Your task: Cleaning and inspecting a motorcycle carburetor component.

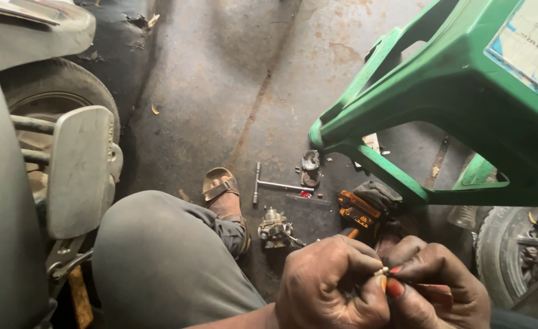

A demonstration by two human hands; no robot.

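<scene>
My left hand (330,283) and my right hand (436,280) meet at the bottom right, fingertips together. Between them they pinch a small pale part (381,270); I cannot tell exactly what it is. A thin reddish tool (430,291) lies in my right hand, its tip at the small part. On the concrete floor ahead lie a metal carburettor (275,229), a T-handle wrench (269,183), a dark round part (310,161) and an orange-and-black tool (357,210).
A green plastic stool (439,91) stands tilted at the upper right. A scooter wheel (55,85) and grey footplate (83,167) sit at left. My knee in grey trousers (165,262) and sandalled foot (223,192) are mid-frame. Another tyre (500,256) sits at right.
</scene>
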